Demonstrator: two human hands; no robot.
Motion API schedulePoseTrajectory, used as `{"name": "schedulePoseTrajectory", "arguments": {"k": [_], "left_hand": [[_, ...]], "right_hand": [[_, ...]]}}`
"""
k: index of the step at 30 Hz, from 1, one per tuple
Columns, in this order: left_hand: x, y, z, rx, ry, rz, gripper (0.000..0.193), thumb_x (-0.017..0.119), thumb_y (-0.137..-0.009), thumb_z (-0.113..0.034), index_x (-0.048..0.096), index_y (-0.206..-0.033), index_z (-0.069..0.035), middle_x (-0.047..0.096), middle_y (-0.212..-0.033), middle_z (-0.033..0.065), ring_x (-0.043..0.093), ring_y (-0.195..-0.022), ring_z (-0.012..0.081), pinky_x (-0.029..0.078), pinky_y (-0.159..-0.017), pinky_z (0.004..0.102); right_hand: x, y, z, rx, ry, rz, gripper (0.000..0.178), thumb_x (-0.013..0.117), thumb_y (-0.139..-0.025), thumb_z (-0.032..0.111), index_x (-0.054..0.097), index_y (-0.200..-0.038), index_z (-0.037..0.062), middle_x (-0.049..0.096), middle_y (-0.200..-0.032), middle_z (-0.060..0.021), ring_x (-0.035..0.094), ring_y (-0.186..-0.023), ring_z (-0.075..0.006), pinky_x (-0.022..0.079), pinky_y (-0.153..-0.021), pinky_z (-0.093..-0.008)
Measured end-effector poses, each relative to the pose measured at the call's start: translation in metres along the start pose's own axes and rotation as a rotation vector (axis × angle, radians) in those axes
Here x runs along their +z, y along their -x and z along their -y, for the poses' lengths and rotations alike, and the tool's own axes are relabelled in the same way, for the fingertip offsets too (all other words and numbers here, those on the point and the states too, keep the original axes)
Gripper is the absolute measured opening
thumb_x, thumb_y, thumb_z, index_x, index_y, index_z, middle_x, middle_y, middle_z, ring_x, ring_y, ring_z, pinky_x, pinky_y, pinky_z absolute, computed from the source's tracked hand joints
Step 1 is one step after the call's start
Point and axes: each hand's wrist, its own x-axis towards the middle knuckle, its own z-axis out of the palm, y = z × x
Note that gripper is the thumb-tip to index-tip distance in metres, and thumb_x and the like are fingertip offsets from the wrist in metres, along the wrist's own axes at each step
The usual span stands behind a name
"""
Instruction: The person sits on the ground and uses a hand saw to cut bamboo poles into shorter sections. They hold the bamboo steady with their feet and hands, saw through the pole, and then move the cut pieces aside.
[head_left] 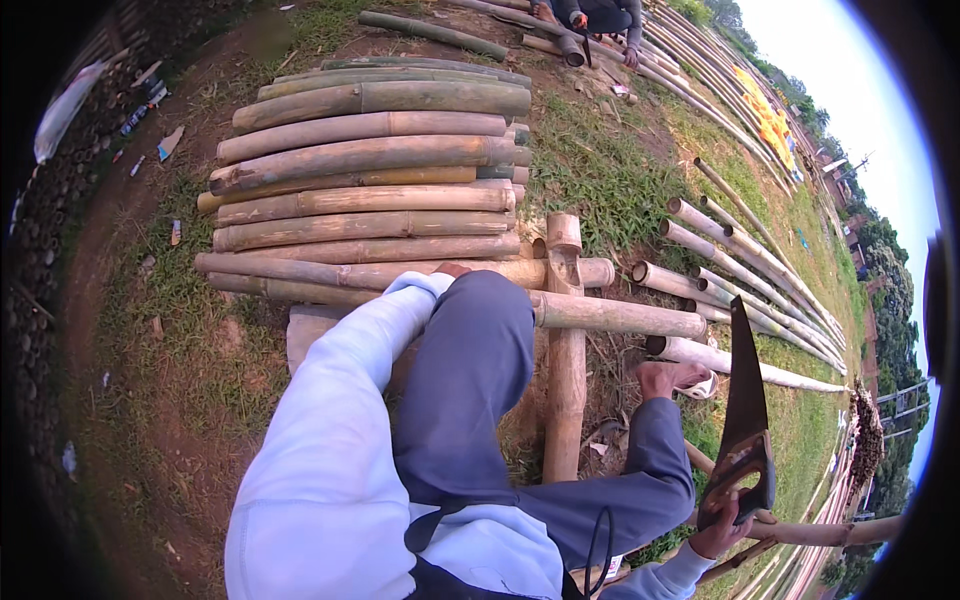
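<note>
My right hand (722, 532) is wrapped round the handle of a handsaw (743, 400), whose dark blade points upward at the right. My left arm reaches forward in a pale blue sleeve. Only a little of my left hand (453, 268) shows beyond my raised knee, at the bamboo poles; its fingers are hidden. One bamboo pole (620, 315) runs under or behind that knee and passes across an upright bamboo post (565, 400). Its cut end sticks out to the right of the post. My bare foot (672, 378) is near another pole's end.
Cut bamboo lengths (370, 150) lie stacked side by side ahead on the left. Long bamboo poles (760, 270) stretch over the grass at the right. At the top, another person (600, 18) crouches by a pole with a tool. A yellow sheet (765, 115) lies farther off.
</note>
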Motion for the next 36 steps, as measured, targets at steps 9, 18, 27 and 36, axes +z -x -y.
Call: {"name": "schedulePoseTrajectory", "arguments": {"k": [9,18,27,36], "left_hand": [[-0.001,-0.011,0.007,-0.002,0.015,0.042,0.091,0.087,-0.065,-0.046,0.054,-0.143,-0.012,0.07,-0.113,0.0296,0.066,-0.11,0.047,0.052,-0.094,0.0523],[-0.02,-0.031,0.019,-0.035,0.014,0.125,0.088,0.085,-0.067,-0.046,0.054,-0.143,-0.012,0.07,-0.113,0.0298,0.066,-0.109,0.0471,0.052,-0.094,0.0525],[-0.04,-0.034,0.005,-0.087,0.034,0.181,0.075,0.079,-0.075,-0.04,0.055,-0.14,-0.011,0.071,-0.11,0.0281,0.067,-0.107,0.0452,0.052,-0.091,0.0533],[-0.035,-0.039,0.002,-0.096,0.03,0.212,0.079,0.079,-0.074,-0.044,0.055,-0.141,-0.009,0.071,-0.106,0.0279,0.068,-0.102,0.0467,0.052,-0.088,0.0542]], "right_hand": [[0.14,0.035,0.073,0.04,-0.525,0.178,0.032,0.064,-0.088,0.019,0.056,-0.111,-0.0032,0.056,-0.077,-0.0067,0.054,-0.074,-0.0173,0.047,-0.077,-0.0322],[0.184,0.084,0.029,0.362,-0.366,0.449,0.022,0.066,-0.086,-0.006,0.059,-0.107,-0.0029,0.058,-0.077,-0.0011,0.055,-0.069,-0.0075,0.044,-0.061,-0.0248],[0.212,0.112,0.0,0.302,-0.171,0.607,0.019,0.07,-0.085,0.001,0.058,-0.099,0.0001,0.065,-0.079,-0.0077,0.064,-0.07,-0.0155,0.051,-0.067,-0.0294],[0.206,0.124,-0.01,0.293,-0.078,0.759,0.02,0.071,-0.084,-0.001,0.06,-0.1,0.0002,0.066,-0.079,-0.0088,0.065,-0.07,-0.017,0.051,-0.067,-0.0303]]}}
